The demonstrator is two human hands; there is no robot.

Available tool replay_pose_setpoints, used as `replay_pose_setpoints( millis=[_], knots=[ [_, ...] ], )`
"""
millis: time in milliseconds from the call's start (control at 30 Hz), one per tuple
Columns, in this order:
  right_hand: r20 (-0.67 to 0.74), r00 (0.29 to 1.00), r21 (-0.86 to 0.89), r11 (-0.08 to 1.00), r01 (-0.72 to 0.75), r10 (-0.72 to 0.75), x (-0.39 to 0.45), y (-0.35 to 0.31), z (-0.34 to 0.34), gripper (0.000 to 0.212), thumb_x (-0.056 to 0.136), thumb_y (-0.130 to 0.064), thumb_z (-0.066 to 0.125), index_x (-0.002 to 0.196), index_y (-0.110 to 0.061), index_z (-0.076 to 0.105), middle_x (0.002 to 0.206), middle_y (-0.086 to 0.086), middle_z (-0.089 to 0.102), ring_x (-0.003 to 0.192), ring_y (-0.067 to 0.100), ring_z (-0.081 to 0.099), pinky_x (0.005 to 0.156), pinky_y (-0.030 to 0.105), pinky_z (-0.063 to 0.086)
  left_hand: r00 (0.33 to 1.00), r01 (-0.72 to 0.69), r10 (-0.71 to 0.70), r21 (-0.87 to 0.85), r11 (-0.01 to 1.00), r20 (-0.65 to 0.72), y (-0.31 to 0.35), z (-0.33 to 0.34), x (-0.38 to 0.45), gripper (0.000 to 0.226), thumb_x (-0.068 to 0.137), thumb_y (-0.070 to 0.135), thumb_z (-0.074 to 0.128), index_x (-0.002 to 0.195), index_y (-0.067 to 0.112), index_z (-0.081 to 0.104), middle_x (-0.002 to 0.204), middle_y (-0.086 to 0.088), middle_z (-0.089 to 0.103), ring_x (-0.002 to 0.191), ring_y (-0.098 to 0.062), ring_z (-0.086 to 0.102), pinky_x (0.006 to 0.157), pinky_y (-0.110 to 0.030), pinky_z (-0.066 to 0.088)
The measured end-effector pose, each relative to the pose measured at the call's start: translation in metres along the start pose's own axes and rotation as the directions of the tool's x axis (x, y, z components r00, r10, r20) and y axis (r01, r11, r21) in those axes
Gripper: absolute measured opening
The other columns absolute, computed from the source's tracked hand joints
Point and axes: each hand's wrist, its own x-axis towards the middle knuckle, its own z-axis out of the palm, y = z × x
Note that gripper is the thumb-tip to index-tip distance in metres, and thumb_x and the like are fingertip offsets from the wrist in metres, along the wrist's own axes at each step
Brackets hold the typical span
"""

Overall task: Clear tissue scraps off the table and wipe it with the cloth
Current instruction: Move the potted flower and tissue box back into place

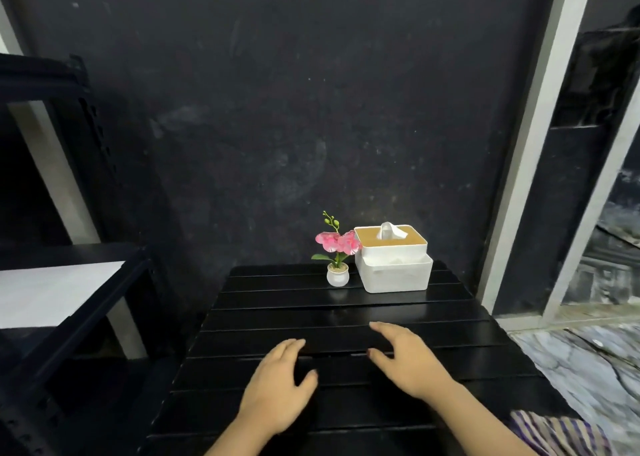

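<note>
A dark, scuffed wall (277,109) fills most of the view, with a pale vertical frame (530,143) running down its right side and a black metal shelf unit (69,282) standing at the left, one of its boards showing light grey. In front of the wall stands the black slatted table (346,306), its glossy boards running left to right; no tissue scraps can be made out on its dark surface. To the right of the table the floor (588,358) is marbled grey and white. At the table's far edge sits a white tissue box (394,265) with a tan lid, a white tissue standing up out of the slot in the top. Just to its left, nearly touching, is a small white pot (337,276) holding a pink artificial orchid. At the lower right corner of the view a striped purple and white cloth (561,433) lies beside the table's near right edge, next to the person's right forearm; whether it rests on the table or off it is unclear. Both hands hover low over the near half of the table, palms down. The left hand (280,386) has relaxed, slightly bent fingers and holds nothing. The right hand (405,358) is spread, fingers extended toward the left, thumb apart, likewise holding nothing.
</note>
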Motion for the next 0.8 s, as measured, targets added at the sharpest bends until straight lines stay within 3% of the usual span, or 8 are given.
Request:
replay_pose_setpoints(
  millis=[233,500,800],
  knots=[
    [0.036,0.999,-0.093,0.996,0.014,-0.010,0.076,0.015,0.028,0.061,0.087,-0.039,0.052,0.141,-0.020,0.029,0.151,0.002,0.028,0.140,0.016,0.023,0.115,0.028,0.018,1.000,0.019,-0.019,-0.028,0.999,0.014,0.006,0.023,0.090,0.060,0.088,0.043,0.048,0.143,0.026,0.030,0.152,0.010,0.029,0.141,-0.010,0.025,0.116,-0.031,0.025],
    [0.055,0.997,-0.239,0.968,0.069,-0.057,0.090,0.032,0.048,0.059,0.091,-0.046,0.039,0.141,-0.017,0.029,0.153,0.001,0.025,0.142,0.017,0.017,0.117,0.032,0.014,0.998,0.041,-0.046,-0.130,0.991,-0.043,0.016,0.050,0.153,0.061,0.089,0.039,0.050,0.143,0.020,0.029,0.152,0.003,0.030,0.139,-0.015,0.029,0.113,-0.034,0.029],
    [0.044,0.995,-0.243,0.965,0.093,-0.085,0.092,0.037,0.052,0.058,0.091,-0.044,0.037,0.140,-0.015,0.029,0.153,0.004,0.025,0.142,0.020,0.015,0.119,0.037,0.012,0.940,0.181,-0.253,-0.293,0.939,-0.230,0.039,0.075,0.209,0.068,0.080,0.038,0.064,0.138,0.014,0.036,0.143,-0.008,0.041,0.128,-0.028,0.044,0.102,-0.041,0.040]
  ],
)
